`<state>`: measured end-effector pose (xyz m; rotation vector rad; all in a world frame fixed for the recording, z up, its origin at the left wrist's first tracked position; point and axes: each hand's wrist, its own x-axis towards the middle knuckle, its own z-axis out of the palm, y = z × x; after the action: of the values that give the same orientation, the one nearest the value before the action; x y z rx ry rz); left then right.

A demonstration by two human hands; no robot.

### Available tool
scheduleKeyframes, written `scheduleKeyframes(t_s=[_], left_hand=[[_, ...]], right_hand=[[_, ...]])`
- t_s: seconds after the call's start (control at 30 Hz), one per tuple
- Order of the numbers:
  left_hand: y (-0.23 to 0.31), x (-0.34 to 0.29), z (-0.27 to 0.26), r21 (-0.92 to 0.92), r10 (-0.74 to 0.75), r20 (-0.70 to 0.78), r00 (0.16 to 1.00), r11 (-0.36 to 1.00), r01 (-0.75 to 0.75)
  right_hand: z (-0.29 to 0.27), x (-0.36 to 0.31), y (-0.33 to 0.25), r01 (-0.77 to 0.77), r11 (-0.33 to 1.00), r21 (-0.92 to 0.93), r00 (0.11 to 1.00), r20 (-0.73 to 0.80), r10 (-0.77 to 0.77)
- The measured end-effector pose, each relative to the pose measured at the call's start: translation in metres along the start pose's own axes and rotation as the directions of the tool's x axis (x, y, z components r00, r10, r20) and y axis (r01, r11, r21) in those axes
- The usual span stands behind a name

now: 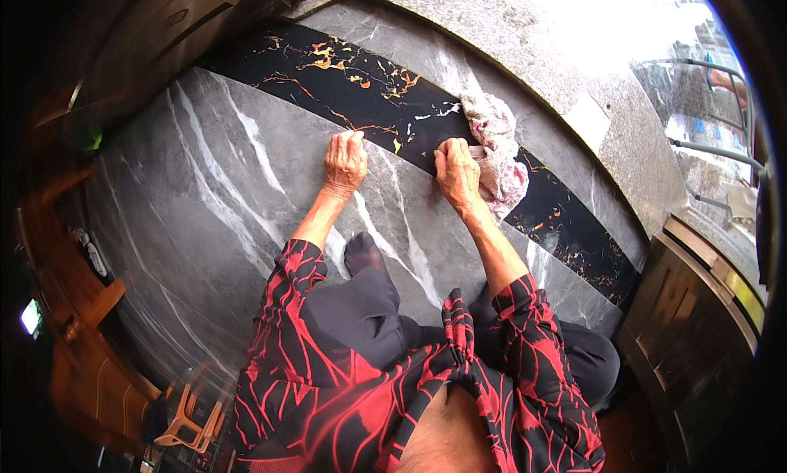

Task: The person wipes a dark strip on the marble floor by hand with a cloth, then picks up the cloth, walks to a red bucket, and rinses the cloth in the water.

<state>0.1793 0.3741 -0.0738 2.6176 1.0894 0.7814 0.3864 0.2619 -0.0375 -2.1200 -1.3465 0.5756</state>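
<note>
1. The person's left hand (pixel 345 161) lies towards 11 o'clock of the view's centre, clenched, knuckles up, at the near edge of the black strip (pixel 566 219); no object shows in it.
2. The right hand (pixel 457 171) is between 1 and 2 o'clock, fingers curled tightly over the same strip. Whether it grips a fold of the cloth cannot be told.
3. The cloth (pixel 493 125), crumpled, pale and stained pinkish red, is at 2 o'clock, just beside the right hand on its 3 o'clock side. It lies over the strip.
4. The strip, veined gold and white, runs from 11 o'clock to between 3 and 4, bordered by grey marbled floor (pixel 221 170) with white streaks.
5. A dark-socked foot (pixel 361 253) rests on that floor, at 6 o'clock from the left hand.
6. Speckled paving (pixel 525 22) spreads at 1 o'clock; an orange piece of furniture (pixel 182 430) stands between 7 and 8.
</note>
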Motion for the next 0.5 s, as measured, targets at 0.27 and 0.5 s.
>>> scheduleKeyframes(t_s=[0.27, 0.5], left_hand=[[-0.001, 0.000, -0.001, 0.033, -0.010, 0.034, 0.999, 0.999, 0.009], [-0.005, -0.005, 0.000, 0.068, -0.027, 0.034, 0.999, 0.997, 0.025]], right_hand=[[-0.002, 0.004, -0.011, 0.069, 0.989, 0.132, 0.984, 0.152, -0.089], [0.009, 0.012, -0.012, 0.262, 0.962, -0.073, 0.953, 0.177, -0.246]])
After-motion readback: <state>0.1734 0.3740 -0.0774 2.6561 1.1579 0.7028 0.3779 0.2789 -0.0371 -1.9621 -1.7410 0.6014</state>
